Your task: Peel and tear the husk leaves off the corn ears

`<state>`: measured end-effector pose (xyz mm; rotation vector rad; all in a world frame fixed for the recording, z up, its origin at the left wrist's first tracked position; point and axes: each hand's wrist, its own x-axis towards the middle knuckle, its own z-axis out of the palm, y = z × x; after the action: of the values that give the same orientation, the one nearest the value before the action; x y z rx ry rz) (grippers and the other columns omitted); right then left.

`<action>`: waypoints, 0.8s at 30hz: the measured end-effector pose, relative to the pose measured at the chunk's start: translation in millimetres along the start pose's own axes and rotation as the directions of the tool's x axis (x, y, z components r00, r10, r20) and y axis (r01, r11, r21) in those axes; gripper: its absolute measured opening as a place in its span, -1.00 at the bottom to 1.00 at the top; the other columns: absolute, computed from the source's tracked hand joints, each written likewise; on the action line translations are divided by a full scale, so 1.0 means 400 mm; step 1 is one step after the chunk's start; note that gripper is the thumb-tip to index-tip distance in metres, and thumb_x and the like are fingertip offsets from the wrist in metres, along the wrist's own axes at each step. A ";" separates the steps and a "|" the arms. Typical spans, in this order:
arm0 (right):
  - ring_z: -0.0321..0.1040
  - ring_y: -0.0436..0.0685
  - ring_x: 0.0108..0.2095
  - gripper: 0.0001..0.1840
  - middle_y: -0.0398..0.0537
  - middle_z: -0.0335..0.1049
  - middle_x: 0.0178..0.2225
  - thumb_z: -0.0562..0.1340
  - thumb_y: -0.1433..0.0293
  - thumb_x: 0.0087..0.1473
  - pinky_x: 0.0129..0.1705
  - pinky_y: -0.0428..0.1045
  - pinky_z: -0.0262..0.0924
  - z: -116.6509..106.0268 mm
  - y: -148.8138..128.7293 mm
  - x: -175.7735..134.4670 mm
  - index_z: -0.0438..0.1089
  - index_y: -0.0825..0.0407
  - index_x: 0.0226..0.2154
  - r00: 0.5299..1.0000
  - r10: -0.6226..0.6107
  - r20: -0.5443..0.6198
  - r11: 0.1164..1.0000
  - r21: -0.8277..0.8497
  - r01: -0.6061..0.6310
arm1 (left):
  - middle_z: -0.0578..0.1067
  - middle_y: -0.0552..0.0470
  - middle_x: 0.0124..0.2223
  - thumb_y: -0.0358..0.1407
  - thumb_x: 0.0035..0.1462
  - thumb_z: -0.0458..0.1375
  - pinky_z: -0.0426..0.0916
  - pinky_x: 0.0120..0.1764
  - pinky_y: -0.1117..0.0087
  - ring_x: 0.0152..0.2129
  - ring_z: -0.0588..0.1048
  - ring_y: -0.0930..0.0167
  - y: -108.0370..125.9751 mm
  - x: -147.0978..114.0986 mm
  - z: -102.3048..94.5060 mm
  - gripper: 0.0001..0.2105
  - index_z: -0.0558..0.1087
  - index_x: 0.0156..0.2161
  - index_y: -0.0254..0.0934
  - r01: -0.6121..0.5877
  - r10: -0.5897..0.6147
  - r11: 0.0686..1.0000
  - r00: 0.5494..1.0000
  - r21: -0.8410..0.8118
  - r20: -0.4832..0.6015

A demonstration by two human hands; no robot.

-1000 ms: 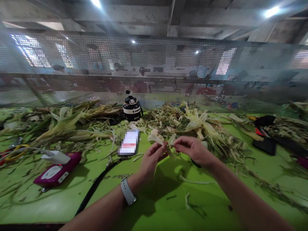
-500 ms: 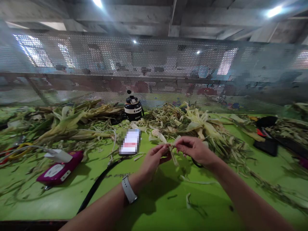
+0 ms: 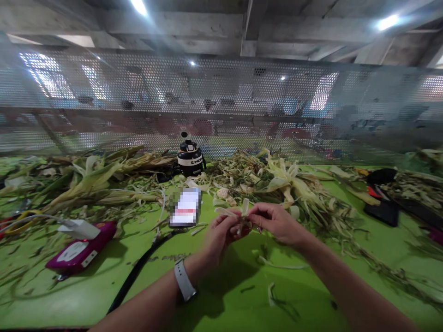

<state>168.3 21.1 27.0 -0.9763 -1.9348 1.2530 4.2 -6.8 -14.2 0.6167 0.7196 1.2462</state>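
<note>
Between my fingertips is a small piece made of pale corn husk strips [image 3: 245, 207], with ends that fan upward and to the left. My left hand [image 3: 224, 233], wearing a light wristwatch [image 3: 185, 280], pinches it from the left. From the right, the thumb and fingers of my right hand [image 3: 275, 222] close on the same piece. The exact fold or knot is hidden by my fingers. A thin pale husk strip [image 3: 284, 264] lies on the green table [image 3: 242, 313] below my hands.
Heaps of dried corn husks [image 3: 297, 180] spread along the back. A phone [image 3: 187, 207], a dark bottle [image 3: 190, 159] and a purple box with a white plug [image 3: 81, 249] stand left of centre. A black cable [image 3: 138, 267] crosses the table. Behind rises a perforated metal screen [image 3: 224, 101].
My hands have turned the husk piece: its loose ends, which hung downward, now point up and left. My left hand has rolled slightly, and the view has shifted a little.
</note>
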 end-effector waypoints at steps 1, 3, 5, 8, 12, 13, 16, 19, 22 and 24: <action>0.21 -0.04 -0.48 -0.70 -0.13 0.36 -0.47 0.22 0.18 0.05 -0.42 -0.11 0.14 -0.001 -0.001 -0.001 0.41 0.11 -0.37 1.000 -0.005 -0.002 1.000 0.001 0.005 | 0.52 0.05 -0.44 -0.30 -0.13 0.31 0.42 -0.16 0.25 -0.49 0.49 0.46 -0.002 0.002 0.000 -0.77 0.45 -0.31 -0.32 -0.009 0.009 1.000 1.000 0.006 -0.019; 0.22 -0.03 -0.47 -0.72 -0.13 0.36 -0.47 0.22 0.19 0.05 -0.42 -0.11 0.15 -0.001 -0.005 -0.002 0.41 0.10 -0.37 1.000 -0.004 -0.011 1.000 0.003 0.004 | 0.54 0.02 -0.37 -0.27 -0.16 0.35 0.40 -0.14 0.32 -0.44 0.51 0.46 -0.006 0.005 0.000 -0.73 0.46 -0.31 -0.33 -0.041 0.041 0.999 0.999 0.018 -0.031; 0.25 -0.02 -0.45 -0.73 -0.12 0.37 -0.45 0.22 0.20 0.06 -0.42 -0.11 0.17 0.002 -0.009 -0.003 0.41 0.10 -0.37 1.000 0.003 -0.007 1.000 -0.008 -0.003 | 0.54 0.02 -0.35 -0.25 -0.18 0.36 0.40 -0.15 0.35 -0.42 0.50 0.47 -0.008 0.008 0.000 -0.71 0.47 -0.32 -0.33 -0.070 0.070 0.997 0.997 0.027 -0.033; 0.28 0.00 -0.44 -0.73 -0.09 0.39 -0.45 0.20 0.21 0.08 -0.44 -0.11 0.18 0.015 -0.010 -0.004 0.42 0.10 -0.37 1.000 0.028 0.001 0.999 -0.033 -0.028 | 0.51 0.07 -0.41 -0.23 -0.18 0.36 0.42 -0.23 0.37 -0.47 0.48 0.50 -0.007 0.007 0.002 -0.72 0.46 -0.33 -0.31 -0.091 0.092 0.995 0.995 0.043 -0.037; 0.32 0.03 -0.43 -0.72 -0.09 0.41 -0.44 0.19 0.18 0.06 -0.47 -0.10 0.18 0.033 -0.002 -0.003 0.40 0.09 -0.39 0.998 0.043 -0.040 0.999 -0.018 -0.044 | 0.48 0.10 -0.46 -0.20 -0.15 0.35 0.42 -0.31 0.41 -0.53 0.45 0.52 -0.010 -0.001 0.008 -0.72 0.44 -0.34 -0.30 -0.108 0.110 0.992 0.994 0.068 -0.027; 0.33 0.04 -0.42 -0.72 -0.09 0.41 -0.44 0.19 0.18 0.06 -0.47 -0.10 0.19 0.035 0.000 -0.003 0.39 0.08 -0.39 0.998 0.046 -0.047 0.999 -0.013 -0.047 | 0.48 0.11 -0.46 -0.19 -0.15 0.34 0.42 -0.31 0.40 -0.53 0.44 0.52 -0.012 -0.003 0.009 -0.72 0.43 -0.35 -0.29 -0.110 0.113 0.992 0.993 0.067 -0.036; 0.34 0.04 -0.43 -0.73 -0.09 0.42 -0.44 0.18 0.19 0.06 -0.46 -0.10 0.18 0.038 0.004 -0.003 0.39 0.07 -0.39 0.997 0.051 -0.053 0.997 -0.048 -0.053 | 0.47 0.10 -0.43 -0.19 -0.14 0.33 0.44 -0.29 0.35 -0.48 0.45 0.49 -0.016 -0.008 0.012 -0.72 0.39 -0.38 -0.29 -0.119 0.125 0.990 0.988 0.071 -0.093; 0.33 0.04 -0.43 -0.76 -0.10 0.42 -0.44 0.18 0.23 0.07 -0.39 -0.07 0.19 0.038 0.005 -0.004 0.40 0.07 -0.41 0.997 0.031 -0.067 0.993 -0.114 -0.039 | 0.45 0.10 -0.44 -0.20 -0.13 0.33 0.45 -0.28 0.33 -0.47 0.45 0.48 -0.017 -0.010 0.013 -0.73 0.37 -0.40 -0.30 -0.126 0.139 0.986 0.981 0.106 -0.133; 0.33 0.07 -0.37 -0.74 -0.08 0.43 -0.41 0.17 0.22 0.07 -0.29 -0.05 0.20 0.041 0.008 -0.003 0.40 0.07 -0.41 0.997 0.023 -0.068 0.995 -0.099 -0.030 | 0.47 0.09 -0.40 -0.23 -0.13 0.32 0.45 -0.28 0.34 -0.44 0.47 0.47 -0.014 -0.010 0.013 -0.74 0.38 -0.35 -0.28 -0.141 0.150 0.986 0.982 0.089 -0.112; 0.32 0.08 -0.35 -0.73 -0.07 0.43 -0.39 0.17 0.21 0.07 -0.28 -0.04 0.20 0.042 0.011 -0.003 0.40 0.08 -0.40 0.997 0.022 -0.067 0.995 -0.094 -0.028 | 0.49 0.08 -0.36 -0.25 -0.12 0.32 0.44 -0.28 0.34 -0.43 0.48 0.45 -0.012 -0.011 0.013 -0.74 0.40 -0.31 -0.27 -0.128 0.134 0.989 0.987 0.069 -0.087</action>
<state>156.2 13.6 16.9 -1.0789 -1.9509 1.1369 10.4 -12.1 -13.7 0.6707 0.8073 1.3849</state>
